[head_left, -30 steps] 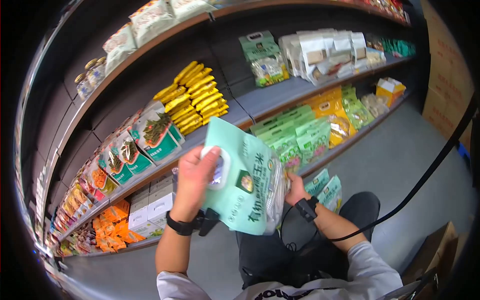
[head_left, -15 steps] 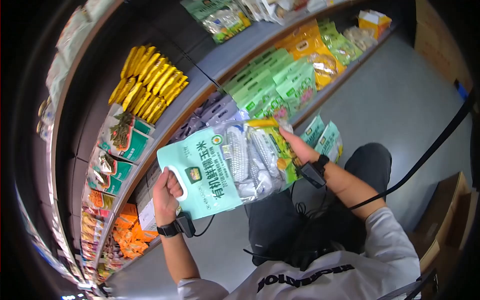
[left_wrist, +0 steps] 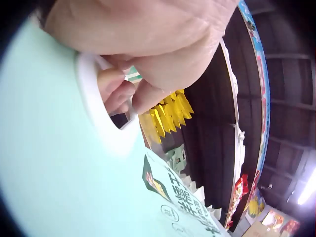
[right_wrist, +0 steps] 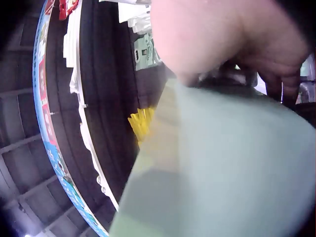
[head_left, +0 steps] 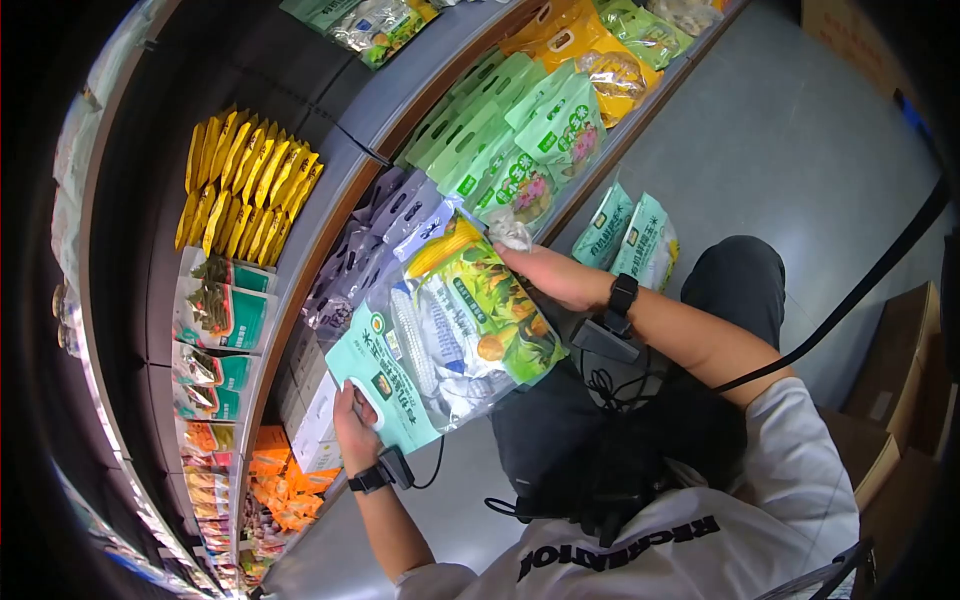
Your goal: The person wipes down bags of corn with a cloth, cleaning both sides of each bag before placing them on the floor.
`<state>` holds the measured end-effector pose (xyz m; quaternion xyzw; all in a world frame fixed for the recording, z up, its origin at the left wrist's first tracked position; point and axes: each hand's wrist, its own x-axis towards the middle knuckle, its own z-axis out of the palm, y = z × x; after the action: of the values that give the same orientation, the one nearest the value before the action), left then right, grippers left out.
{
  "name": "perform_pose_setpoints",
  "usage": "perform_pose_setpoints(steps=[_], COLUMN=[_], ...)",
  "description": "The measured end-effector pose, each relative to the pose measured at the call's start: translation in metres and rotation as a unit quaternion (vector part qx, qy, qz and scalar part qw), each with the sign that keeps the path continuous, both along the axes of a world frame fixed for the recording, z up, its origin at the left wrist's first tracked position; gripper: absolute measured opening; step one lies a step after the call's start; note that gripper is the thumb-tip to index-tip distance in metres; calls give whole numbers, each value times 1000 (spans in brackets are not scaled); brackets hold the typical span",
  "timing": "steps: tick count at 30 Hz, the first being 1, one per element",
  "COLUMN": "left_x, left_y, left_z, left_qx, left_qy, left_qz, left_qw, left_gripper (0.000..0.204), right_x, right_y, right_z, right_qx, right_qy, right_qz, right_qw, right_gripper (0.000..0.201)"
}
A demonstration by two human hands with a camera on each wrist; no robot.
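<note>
A mint-green bag of corn [head_left: 400, 400] with a clear window and a yellow-and-green end lies tilted across both hands in the head view. The left hand [head_left: 356, 430] grips it by the white-rimmed handle hole; in the left wrist view the fingers of the left hand [left_wrist: 143, 44] pass through that hole. At the other end, the right hand [head_left: 550, 277] holds the bag's edge, beside a crumpled clear piece of plastic [head_left: 510, 232]. In the right wrist view the right hand [right_wrist: 222, 39] curls over the edge of the bag [right_wrist: 237, 163], its fingertips partly hidden.
Purple bags [head_left: 400, 205] and green bags [head_left: 490, 150] fill the lower shelf behind the held bag, with yellow packs [head_left: 240, 180] on the shelf above. Two mint bags [head_left: 625, 235] stand on the floor near the knee. Cardboard boxes [head_left: 885, 370] are at the right; a black cable [head_left: 850, 310] crosses there.
The left hand has gone from the bag's front face to its handle hole. The bag has turned, its yellow-and-green end swinging up into sight, and the view has shifted along the shelves.
</note>
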<state>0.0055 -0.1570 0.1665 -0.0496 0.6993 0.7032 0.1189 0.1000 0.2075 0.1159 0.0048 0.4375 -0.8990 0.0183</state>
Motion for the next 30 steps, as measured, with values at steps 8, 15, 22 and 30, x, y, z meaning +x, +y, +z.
perform_pose_setpoints(steps=[8, 15, 22, 30], left_x=[4, -10, -32, 62], left_y=[-1, -2, 36, 152], left_z=[8, 17, 17, 39], left_qx=[-84, -128, -337, -431], left_qy=[32, -26, 37, 364], left_qz=[1, -18, 53, -199], left_qw=[996, 991, 939, 801], left_gripper=[13, 16, 17, 56], right_x=[-55, -61, -79, -71], right_y=[35, 54, 59, 57], right_z=[5, -8, -17, -21], right_qx=[214, 299, 384, 403], right_qy=[25, 186, 185, 141], right_qz=[24, -7, -26, -73], right_qw=[976, 936, 904, 901], right_gripper=[51, 48, 47, 49])
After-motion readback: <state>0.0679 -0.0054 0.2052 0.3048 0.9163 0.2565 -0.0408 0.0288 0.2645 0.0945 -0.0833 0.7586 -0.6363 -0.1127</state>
